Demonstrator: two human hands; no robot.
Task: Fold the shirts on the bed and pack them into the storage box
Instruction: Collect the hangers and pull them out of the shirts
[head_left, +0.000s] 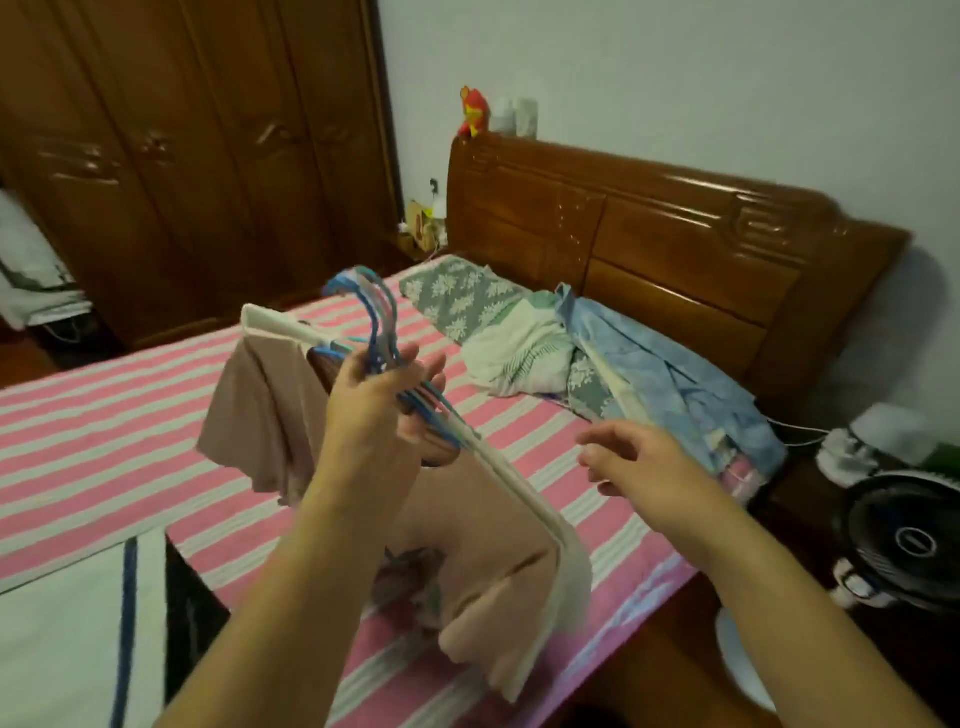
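Left hand (376, 400) at frame centre grips bunched hangers (382, 332), pink shirts (467, 525) dangling above striped bed (93, 431). Right hand (631, 460), centre right, hovers loose-fingered, holding nothing. Storage box unseen.

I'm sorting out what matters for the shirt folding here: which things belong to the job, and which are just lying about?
Job: pink shirts; hangers, gripped by left hand; right hand; striped bed.
Lying about: fan; red toy; wardrobe; blue bedding.
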